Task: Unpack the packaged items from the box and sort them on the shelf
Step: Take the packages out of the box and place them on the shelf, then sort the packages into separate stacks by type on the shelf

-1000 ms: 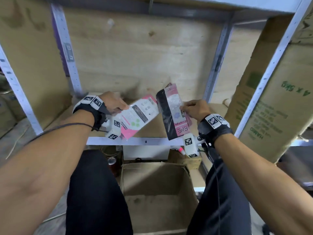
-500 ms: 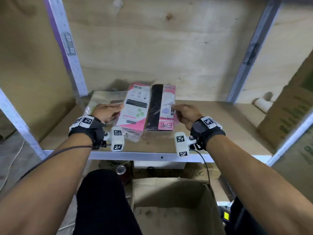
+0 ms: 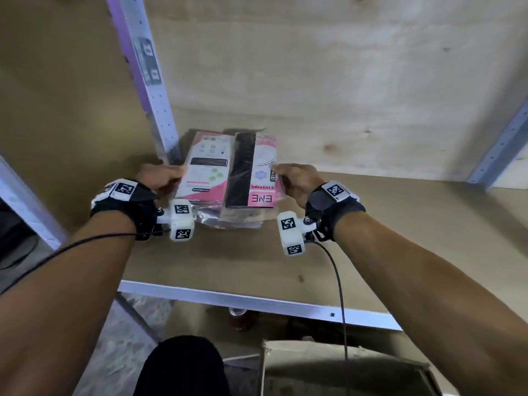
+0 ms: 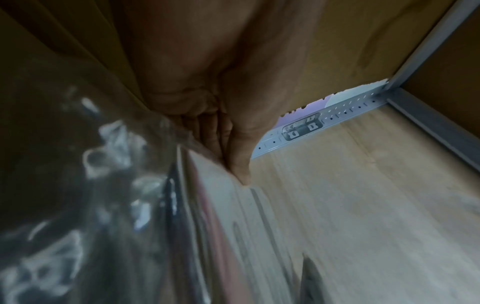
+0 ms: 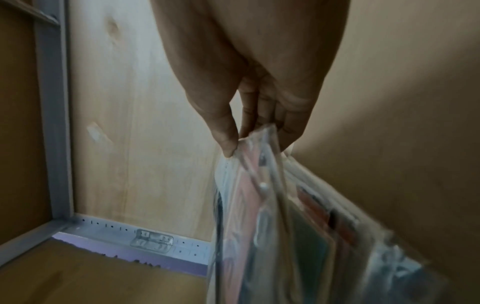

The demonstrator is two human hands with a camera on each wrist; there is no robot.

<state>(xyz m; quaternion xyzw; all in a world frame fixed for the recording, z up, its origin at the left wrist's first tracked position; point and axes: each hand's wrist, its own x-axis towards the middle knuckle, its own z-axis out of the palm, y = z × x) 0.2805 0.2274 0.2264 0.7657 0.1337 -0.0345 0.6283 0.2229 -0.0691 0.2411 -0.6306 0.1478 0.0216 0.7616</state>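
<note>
Two flat plastic-wrapped packages lie side by side on a small stack at the back left of the wooden shelf (image 3: 371, 238). The pink and white package (image 3: 204, 172) is on the left, with my left hand (image 3: 177, 174) gripping its left edge. The black and pink package (image 3: 251, 172), marked ENE, is on the right. My right hand (image 3: 278, 171) pinches its right edge, thumb (image 5: 226, 131) on top and fingers underneath. In the left wrist view my thumb (image 4: 239, 164) presses on the wrapped package (image 4: 221, 226). The stack's lower packages show only as crinkled plastic.
A perforated metal upright (image 3: 148, 81) stands just left of the stack. Plywood walls close the back and left. The shelf's white front rail (image 3: 257, 302) runs below my wrists. An open cardboard box (image 3: 343, 370) sits on the floor below, beside a red can (image 3: 238, 318).
Both packages went from tilted in the air to flat on the stack, then slid further back towards the left corner with both hands still on them. The view has moved closer.
</note>
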